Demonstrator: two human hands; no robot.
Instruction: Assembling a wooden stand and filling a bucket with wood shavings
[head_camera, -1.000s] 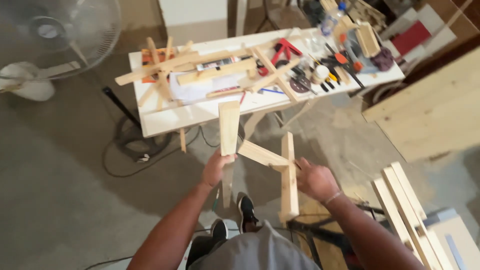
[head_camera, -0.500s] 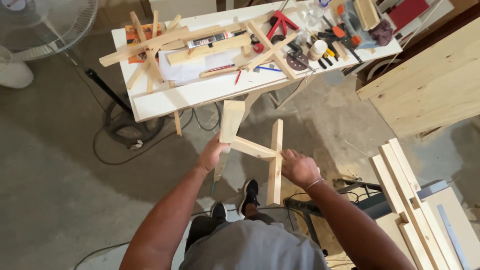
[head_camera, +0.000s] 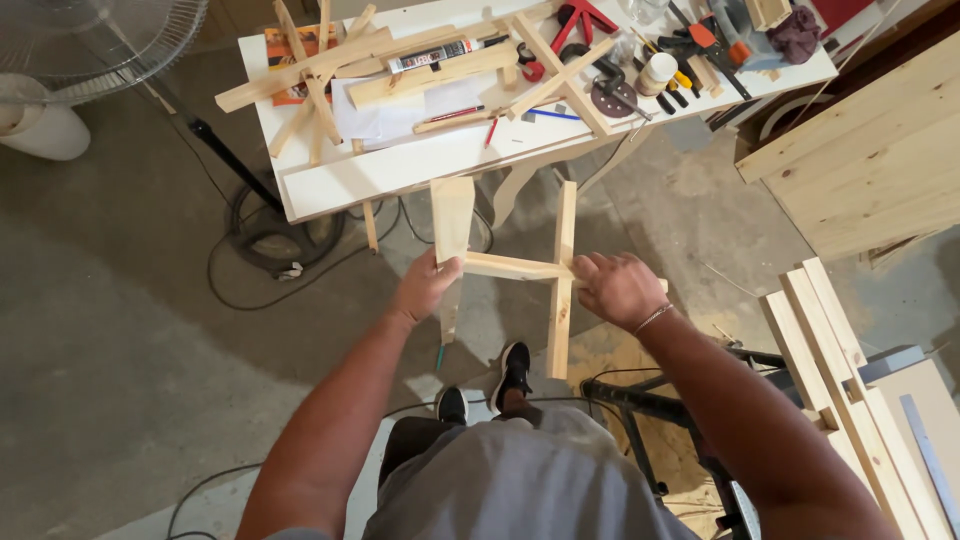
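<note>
A: Nearest the camera, a grey shirt and two black shoes (head_camera: 482, 385) on the concrete floor (head_camera: 120, 330) are noted. Just beyond, a pale H-shaped frame of three pine strips (head_camera: 510, 266) is held in the air at about waist level, between the body and the bench.

B: Grip recorded how?

A: The left hand (head_camera: 425, 288) is closed around the wider left upright, near the joint with the crosspiece. The right hand (head_camera: 618, 290) is wrapped over the crosspiece's right end, where the narrow upright (head_camera: 562, 280) meets it. Both hands are clamped on wood; neither is open.

B: What should be watched for the step to be done well?

A: Judged from the hold, the joints are being carried or checked. The frame is best supported close to both joints, as it is now, so the crosspiece is not twisted. The long lower ends should be kept clear of the knees and of the black metal stand (head_camera: 660, 410) at the right.

B: Further out?

A: Loose cables (head_camera: 270, 240) are seen on the floor under the white worktable (head_camera: 420, 165). On the table, scattered pine offcuts (head_camera: 320, 70), a cartridge tube (head_camera: 435, 55), red clamps (head_camera: 580, 15) and sanding discs (head_camera: 610, 98) are logged. Stacked pine boards (head_camera: 860, 150) lie right; a fan (head_camera: 90, 40) stands far left.
</note>
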